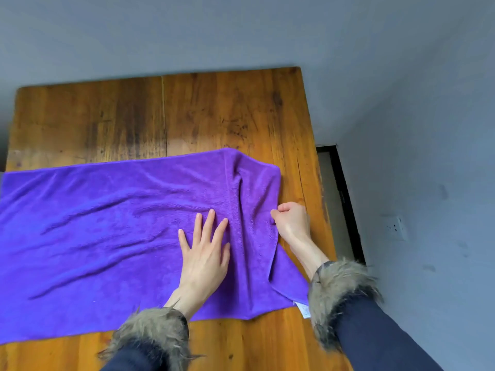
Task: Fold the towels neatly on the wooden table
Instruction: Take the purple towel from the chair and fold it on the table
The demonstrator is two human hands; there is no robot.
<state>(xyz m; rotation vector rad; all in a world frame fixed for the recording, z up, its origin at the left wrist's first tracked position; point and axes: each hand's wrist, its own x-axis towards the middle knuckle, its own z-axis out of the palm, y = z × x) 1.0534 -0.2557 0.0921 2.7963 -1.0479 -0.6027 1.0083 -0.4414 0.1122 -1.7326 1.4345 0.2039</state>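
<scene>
A purple towel [107, 231] lies spread across the wooden table [219, 113], its left end running out of view past the table's left edge and its long near side lying close to the near edge. The cloth is rumpled with shallow creases along its length. Toward the towel's right end, the left hand [205, 255] rests flat on the cloth, palm down, fingers straight and spread apart, pointing toward the far edge. Just right of it a raised ridge runs across the towel from far side to near side, where the right end is folded back over itself. The right hand [293, 220] sits at the towel's right border, near the table's right edge, its fingers curled tight and pinching the hem of that folded flap. A small white label [304, 309] shows at the towel's near right corner. Both wrists carry fur cuffs [340, 293] over dark sleeves [380, 338]. Beyond the table stands a grey wall [401, 76] with a socket [396, 227] at far right.
</scene>
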